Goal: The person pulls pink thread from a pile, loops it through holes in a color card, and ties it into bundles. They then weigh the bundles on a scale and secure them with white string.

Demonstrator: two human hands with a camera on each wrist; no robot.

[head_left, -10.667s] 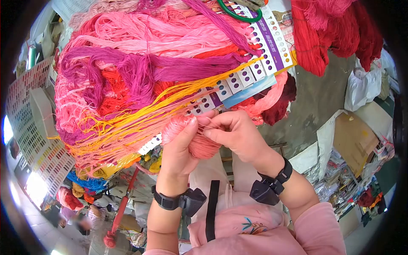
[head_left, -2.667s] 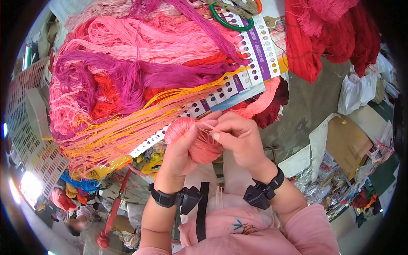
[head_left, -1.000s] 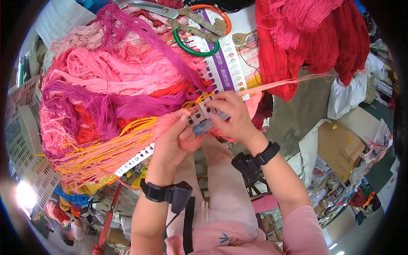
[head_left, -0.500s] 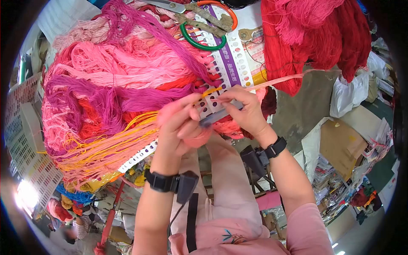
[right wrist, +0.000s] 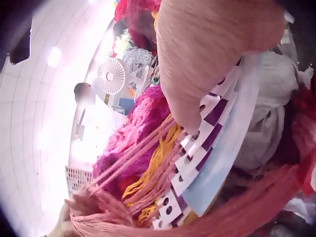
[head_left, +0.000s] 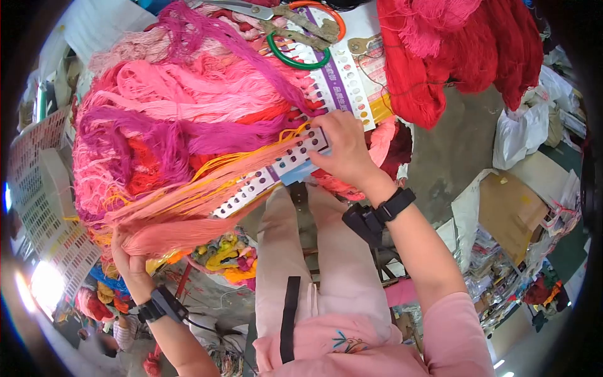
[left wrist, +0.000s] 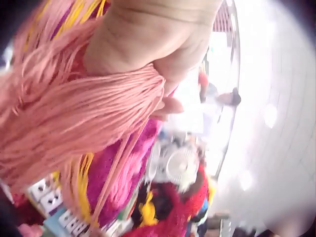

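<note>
In the head view my left hand (head_left: pixel 130 261) is far out at the lower left, gripping one end of a salmon-pink thread skein (head_left: pixel 169 237). The left wrist view shows the skein's looped end (left wrist: pixel 148 81) held under the palm, with its strands spread away. My right hand (head_left: pixel 342 141) grips the right end of a white punched card (head_left: pixel 254 182), thumb on the near edge and fingers over the top. In the right wrist view, taut pink strands (right wrist: pixel 129 159) run from the left hand up to the right fingertips at the card. The fingertips themselves are partly hidden.
Pink, magenta and red threads (head_left: pixel 182 94) pile behind the card, beside yellow strands (head_left: pixel 220 160). Scissors with green and orange handles (head_left: pixel 298 60) lie above on another punched card (head_left: pixel 352 81). Red skeins (head_left: pixel 465 63) are at upper right, a plastic basket (head_left: pixel 38 169) at left.
The salmon skein was a wound bundle in the left hand, its strands later stretching right past the card. Now the left hand has swung to the lower left, with the skein stretched out long.
</note>
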